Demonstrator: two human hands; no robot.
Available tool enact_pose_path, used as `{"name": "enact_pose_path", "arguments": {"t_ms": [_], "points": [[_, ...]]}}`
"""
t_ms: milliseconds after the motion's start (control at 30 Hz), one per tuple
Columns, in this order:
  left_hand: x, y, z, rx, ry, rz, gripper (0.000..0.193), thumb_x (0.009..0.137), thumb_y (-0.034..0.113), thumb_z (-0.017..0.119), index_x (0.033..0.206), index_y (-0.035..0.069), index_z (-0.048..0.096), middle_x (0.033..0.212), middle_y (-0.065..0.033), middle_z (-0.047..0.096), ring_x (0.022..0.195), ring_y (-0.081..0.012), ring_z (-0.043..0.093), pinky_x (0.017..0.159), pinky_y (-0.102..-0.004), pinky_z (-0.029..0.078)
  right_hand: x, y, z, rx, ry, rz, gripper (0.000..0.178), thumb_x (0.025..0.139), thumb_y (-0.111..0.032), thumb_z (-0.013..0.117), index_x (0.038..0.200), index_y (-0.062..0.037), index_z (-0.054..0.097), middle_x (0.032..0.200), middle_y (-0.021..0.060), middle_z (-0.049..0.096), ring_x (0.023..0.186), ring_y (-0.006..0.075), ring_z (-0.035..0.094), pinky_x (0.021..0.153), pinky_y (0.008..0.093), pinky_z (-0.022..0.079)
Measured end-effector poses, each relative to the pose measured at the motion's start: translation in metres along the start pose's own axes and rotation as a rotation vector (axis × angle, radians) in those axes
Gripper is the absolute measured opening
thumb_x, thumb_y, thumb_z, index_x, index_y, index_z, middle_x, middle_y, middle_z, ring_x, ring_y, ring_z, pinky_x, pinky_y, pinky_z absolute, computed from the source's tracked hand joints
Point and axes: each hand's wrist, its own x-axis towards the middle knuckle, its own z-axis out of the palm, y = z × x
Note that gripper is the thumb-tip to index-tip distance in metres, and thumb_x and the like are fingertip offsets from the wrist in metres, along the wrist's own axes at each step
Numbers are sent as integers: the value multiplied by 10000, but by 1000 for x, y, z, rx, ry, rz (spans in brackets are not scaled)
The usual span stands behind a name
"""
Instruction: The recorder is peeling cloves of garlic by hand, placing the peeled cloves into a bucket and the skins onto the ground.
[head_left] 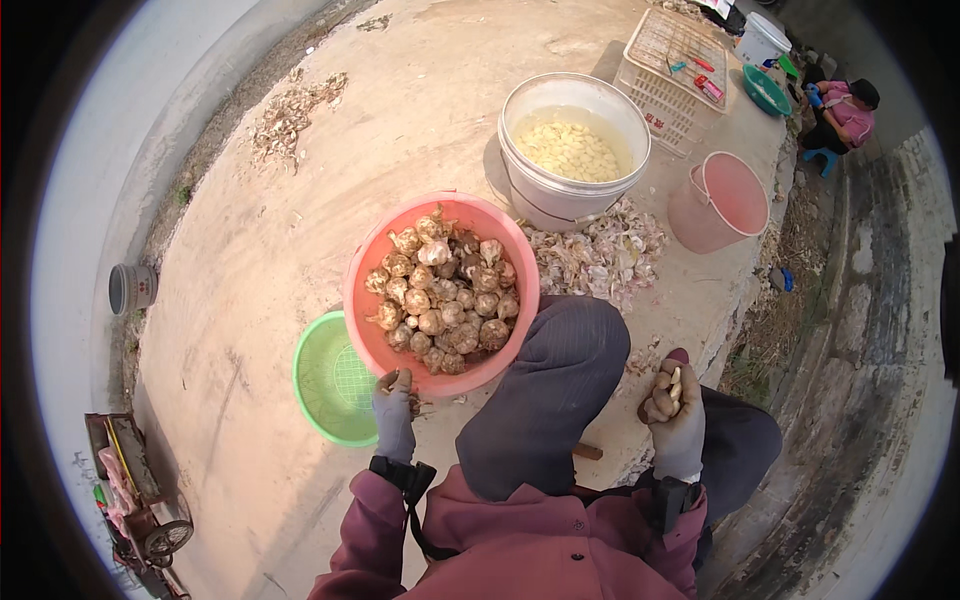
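My left hand (395, 420), in a pale glove with dark fingertips, is closed beside the near rim of a pink basin (528, 250). What it holds, if anything, is too small to make out. Dirt-covered garlic bulbs (430, 322) fill the basin, which partly covers a green plastic sieve (310, 385). Over my right thigh, my right hand (680, 430) wears a similar glove. Its fingers are curled round several pale garlic cloves (675, 384). Beyond my knee, a white bucket (560, 200) contains peeled cloves (570, 150) in water.
Garlic skins (605, 250) lie heaped by the white bucket. A pink bucket (690, 215) stands to the right, near a white crate (640, 90) with tools on top. Farther off, a person (850, 115) sits on a blue stool. A cart (130, 480) stands at lower left.
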Motion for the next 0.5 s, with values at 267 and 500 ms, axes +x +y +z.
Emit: {"name": "enact_pose_path", "arguments": {"t_ms": [267, 500], "points": [[-19, -32, 20, -270, 125, -46, 386, 955, 329, 729, 1019, 4, 531, 712, -7, 545, 563, -81, 494, 502, -243, 422, 0, 8, -8, -13, 10, 50, 290, 1092, -300, 460, 1104, -42, 591, 850, -5, 591, 539, 30, 351, 474, 191, 273], [-10, -41, 2, -185, -157, -211, 343, 948, 387, 726, 1003, 88, 567, 683, 6, 544, 526, -67, 475, 476, -226, 387, 15, 10, 2, 9, 2, 86, 277, 1085, -308, 469, 1061, -57, 584, 818, -15, 571, 492, 31, 317, 456, 192, 261]]}}
